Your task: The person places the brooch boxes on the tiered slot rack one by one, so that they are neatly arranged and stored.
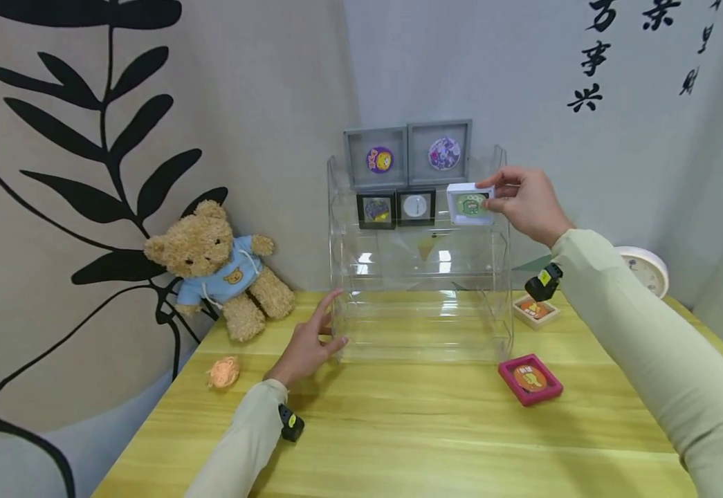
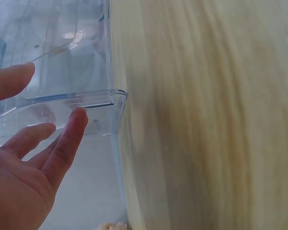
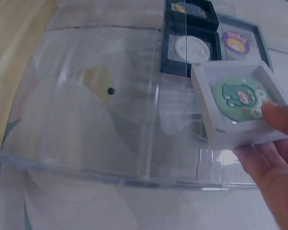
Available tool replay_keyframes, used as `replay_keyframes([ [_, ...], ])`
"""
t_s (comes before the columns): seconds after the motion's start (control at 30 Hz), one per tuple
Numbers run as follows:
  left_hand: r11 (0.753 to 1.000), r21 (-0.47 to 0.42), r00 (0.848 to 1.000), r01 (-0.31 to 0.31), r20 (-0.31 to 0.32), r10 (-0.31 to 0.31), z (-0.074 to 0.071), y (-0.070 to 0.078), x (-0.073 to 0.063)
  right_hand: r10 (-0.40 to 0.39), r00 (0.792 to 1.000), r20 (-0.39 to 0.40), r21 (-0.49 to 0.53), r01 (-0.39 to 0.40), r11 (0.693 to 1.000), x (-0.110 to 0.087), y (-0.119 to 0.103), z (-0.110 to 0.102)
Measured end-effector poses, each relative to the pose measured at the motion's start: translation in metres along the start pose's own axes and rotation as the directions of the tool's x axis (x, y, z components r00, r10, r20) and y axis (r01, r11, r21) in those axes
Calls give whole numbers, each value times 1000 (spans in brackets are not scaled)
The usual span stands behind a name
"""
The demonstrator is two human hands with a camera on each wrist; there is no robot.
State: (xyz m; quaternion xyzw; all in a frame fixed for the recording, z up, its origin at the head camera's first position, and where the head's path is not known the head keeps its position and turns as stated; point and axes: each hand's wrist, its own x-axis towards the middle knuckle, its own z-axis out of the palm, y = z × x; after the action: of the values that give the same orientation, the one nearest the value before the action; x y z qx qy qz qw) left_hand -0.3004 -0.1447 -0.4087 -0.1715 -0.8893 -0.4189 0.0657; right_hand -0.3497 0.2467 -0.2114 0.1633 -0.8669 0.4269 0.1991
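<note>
My right hand (image 1: 528, 206) pinches a white square frame (image 3: 206, 105) with a round green badge (image 3: 237, 99) inside, thumb on its front and fingers behind. It is at the right end of the second tier of a clear acrylic rack (image 1: 420, 277). Left of it on that tier stand two small black frames (image 1: 376, 210), one with a white disc. Two larger grey frames (image 1: 438, 181) with round badges stand on the top tier. My left hand (image 1: 306, 349) is at the rack's lower left side, fingers spread and fingertips right at the clear panel (image 2: 67, 98).
A magenta frame (image 1: 509, 377) and a light wooden frame (image 1: 542, 324) lie on the wooden table (image 1: 398, 429) right of the rack. A teddy bear (image 1: 212, 256) leans at the left, near a peach yarn ball (image 1: 223, 372). Behind my right sleeve shows a white clock (image 1: 655, 266).
</note>
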Motion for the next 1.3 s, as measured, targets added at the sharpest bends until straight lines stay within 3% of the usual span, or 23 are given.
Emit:
replay_keyframes([
  [0.17, 1000, -13, 1000, -7, 12, 7, -1, 0, 1, 17, 999, -40, -48, -19, 999, 21, -8, 4],
  [0.53, 1000, -16, 1000, -18, 17, 18, -1, -1, 1, -12, 1000, -1, -92, 12, 996, 51, -11, 16],
  [0.9, 1000, -3, 1000, -20, 21, 20, -1, 1, 0, -18, 1000, -20, -176, 14, 984, 50, 5, 24],
  [1.1, 1000, -13, 999, -26, 25, 26, -1, 0, 0, -64, 995, -75, -243, 44, 969, 46, 11, 24],
  [1.3, 999, -20, 999, -25, 29, 26, -2, 0, 1, -124, 990, -68, -309, 97, 946, 45, 17, 29],
])
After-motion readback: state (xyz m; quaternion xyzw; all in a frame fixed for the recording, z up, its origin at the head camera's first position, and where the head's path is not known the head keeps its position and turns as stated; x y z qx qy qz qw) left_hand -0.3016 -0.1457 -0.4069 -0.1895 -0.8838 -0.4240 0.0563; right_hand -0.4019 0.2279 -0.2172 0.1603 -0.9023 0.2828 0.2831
